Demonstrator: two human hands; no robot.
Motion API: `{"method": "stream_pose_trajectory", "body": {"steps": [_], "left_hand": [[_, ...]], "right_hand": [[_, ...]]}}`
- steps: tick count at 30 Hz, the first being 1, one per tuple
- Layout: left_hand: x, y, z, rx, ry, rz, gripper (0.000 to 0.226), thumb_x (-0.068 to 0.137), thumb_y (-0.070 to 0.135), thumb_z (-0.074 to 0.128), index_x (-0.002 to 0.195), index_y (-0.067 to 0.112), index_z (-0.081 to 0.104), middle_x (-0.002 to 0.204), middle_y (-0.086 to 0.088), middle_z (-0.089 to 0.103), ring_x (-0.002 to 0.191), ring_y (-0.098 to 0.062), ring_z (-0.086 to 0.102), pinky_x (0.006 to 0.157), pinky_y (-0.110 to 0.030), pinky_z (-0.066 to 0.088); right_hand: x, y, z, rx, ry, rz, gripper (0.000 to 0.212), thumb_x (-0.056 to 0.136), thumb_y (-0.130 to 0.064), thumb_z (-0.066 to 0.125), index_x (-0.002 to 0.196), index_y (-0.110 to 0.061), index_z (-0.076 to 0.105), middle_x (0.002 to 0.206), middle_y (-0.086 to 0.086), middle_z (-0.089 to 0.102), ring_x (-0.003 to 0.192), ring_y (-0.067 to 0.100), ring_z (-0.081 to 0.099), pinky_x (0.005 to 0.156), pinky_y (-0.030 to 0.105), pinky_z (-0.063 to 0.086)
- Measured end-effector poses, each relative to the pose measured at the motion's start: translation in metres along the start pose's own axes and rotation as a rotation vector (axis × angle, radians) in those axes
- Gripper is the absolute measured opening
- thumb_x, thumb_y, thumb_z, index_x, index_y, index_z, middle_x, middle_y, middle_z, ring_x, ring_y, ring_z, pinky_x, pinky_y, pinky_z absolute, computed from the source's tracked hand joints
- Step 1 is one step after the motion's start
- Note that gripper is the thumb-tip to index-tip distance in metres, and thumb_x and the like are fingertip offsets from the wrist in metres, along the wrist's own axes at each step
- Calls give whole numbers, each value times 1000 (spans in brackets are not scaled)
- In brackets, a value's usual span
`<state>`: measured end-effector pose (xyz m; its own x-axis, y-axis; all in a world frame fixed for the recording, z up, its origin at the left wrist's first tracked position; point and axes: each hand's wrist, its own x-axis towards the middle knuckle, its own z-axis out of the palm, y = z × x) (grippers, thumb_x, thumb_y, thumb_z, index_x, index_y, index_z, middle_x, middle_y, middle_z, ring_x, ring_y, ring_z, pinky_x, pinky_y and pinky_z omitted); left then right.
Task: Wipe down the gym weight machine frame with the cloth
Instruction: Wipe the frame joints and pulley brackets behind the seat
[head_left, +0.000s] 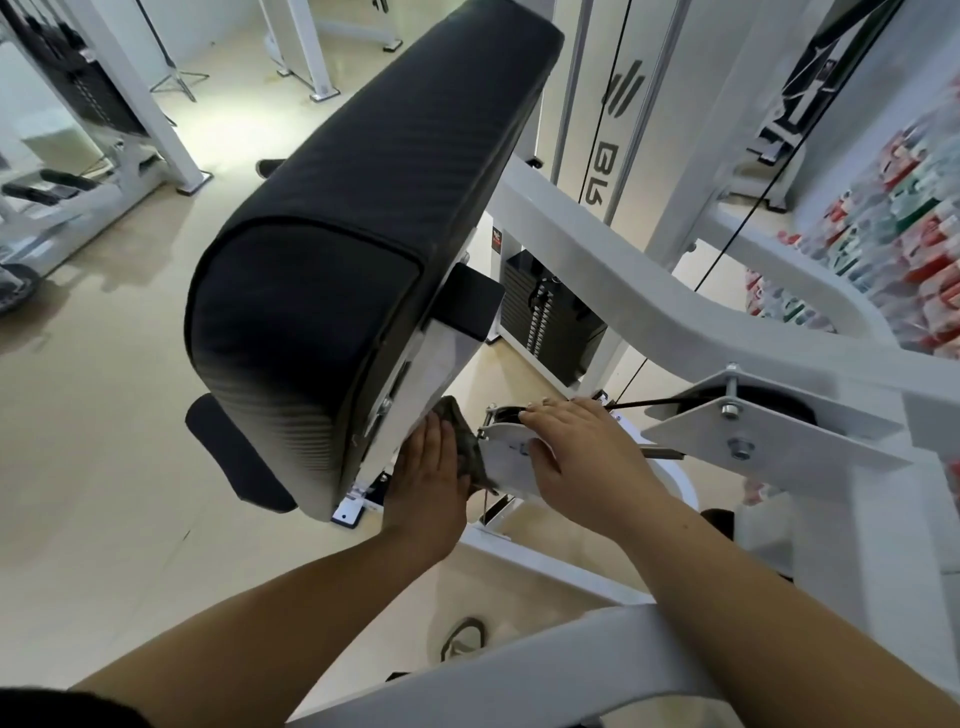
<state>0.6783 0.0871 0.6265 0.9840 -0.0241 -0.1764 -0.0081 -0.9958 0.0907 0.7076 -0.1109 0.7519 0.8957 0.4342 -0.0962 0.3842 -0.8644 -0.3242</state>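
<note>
While your flat left hand (426, 480) presses the half-hidden cloth (469, 448) to the frame (448, 364), your right hand (579, 460) lies spread on a bracket (506, 460)

Place was a gym: white machine frame (623, 270) with black pad (337, 234), weight stack (550, 317) and cable (727, 249); more machines (78, 156) stood across the pale floor (104, 493).

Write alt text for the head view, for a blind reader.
A person's left hand presses a dark cloth flat against the white frame of a gym weight machine, just below its black pad. The right hand rests on a white pulley bracket beside it; a weight stack stands behind.
</note>
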Motion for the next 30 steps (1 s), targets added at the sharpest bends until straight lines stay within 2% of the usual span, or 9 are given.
{"method": "stream_pose_trajectory", "body": {"steps": [8, 11, 15, 17, 19, 21, 23, 26, 30], "left_hand": [[2, -5, -10, -204, 108, 386, 76, 62, -9, 83, 133, 8, 64, 142, -11, 60, 132, -27, 57, 108, -44, 47], [-11, 0, -45, -407, 4, 182, 50, 95, 4, 59, 142, 19, 56, 143, -3, 57, 128, -28, 57, 105, -42, 50], [-12, 37, -64, -824, 165, -255, 29, 104, 29, 51, 129, 28, 66, 97, 0, 73, 87, -22, 69, 79, -43, 60], [-3, 64, -62, -1036, 102, -387, 31, 105, 34, 48, 130, 24, 63, 98, -2, 71, 88, -23, 67, 82, -41, 58], [3, 93, -59, -1165, -19, -477, 49, 103, 47, 40, 140, 15, 47, 126, -9, 60, 110, -29, 59, 96, -41, 50], [11, 119, -56, -1230, -80, -522, 71, 104, 49, 35, 157, 5, 17, 163, -20, 18, 148, -35, 26, 120, -48, 28], [18, 135, -57, -1194, -113, -573, 76, 108, 41, 32, 158, 3, -11, 166, -13, -22, 155, -25, -12, 126, -43, 2], [16, 150, -57, -1216, -82, -593, 75, 108, 37, 35, 158, 5, -13, 166, -11, -22, 155, -22, -15, 126, -41, -4], [-6, 166, -45, -1245, -160, -286, 82, 109, 36, 37, 154, 2, -22, 164, -12, -25, 154, -21, -17, 127, -41, -3]], "right_hand": [[-19, 8, -55, -340, 215, 27, 39, 93, -32, 42, 106, -16, 75, 114, 6, 73, 117, 28, 64, 119, 50, 32], [-24, 15, -77, -515, 133, 89, 39, 96, -34, 40, 103, -16, 74, 113, 9, 72, 112, 33, 63, 114, 51, 36], [-18, 20, -93, -556, 129, 201, 42, 100, -44, 40, 94, -21, 74, 94, 5, 74, 95, 32, 66, 107, 49, 42], [-18, 26, -91, -574, 120, 201, 46, 102, -45, 33, 91, -23, 73, 88, 1, 72, 84, 27, 65, 93, 43, 47], [-20, 28, -87, -568, 141, 155, 49, 103, -44, 31, 86, -24, 72, 81, -1, 70, 75, 25, 62, 83, 41, 45], [-20, 29, -86, -548, 163, 154, 49, 103, -47, 33, 85, -25, 73, 78, -3, 70, 71, 23, 62, 80, 39, 43], [-18, 29, -83, -546, 186, 159, 49, 103, -49, 34, 84, -25, 73, 76, -4, 70, 69, 22, 63, 76, 37, 42], [-17, 29, -82, -550, 198, 145, 48, 102, -49, 35, 83, -24, 72, 75, -2, 70, 68, 24, 63, 74, 36, 40], [-16, 28, -81, -551, 250, 127, 45, 101, -45, 40, 84, -24, 76, 75, -1, 71, 66, 26, 64, 71, 35, 38]]}}
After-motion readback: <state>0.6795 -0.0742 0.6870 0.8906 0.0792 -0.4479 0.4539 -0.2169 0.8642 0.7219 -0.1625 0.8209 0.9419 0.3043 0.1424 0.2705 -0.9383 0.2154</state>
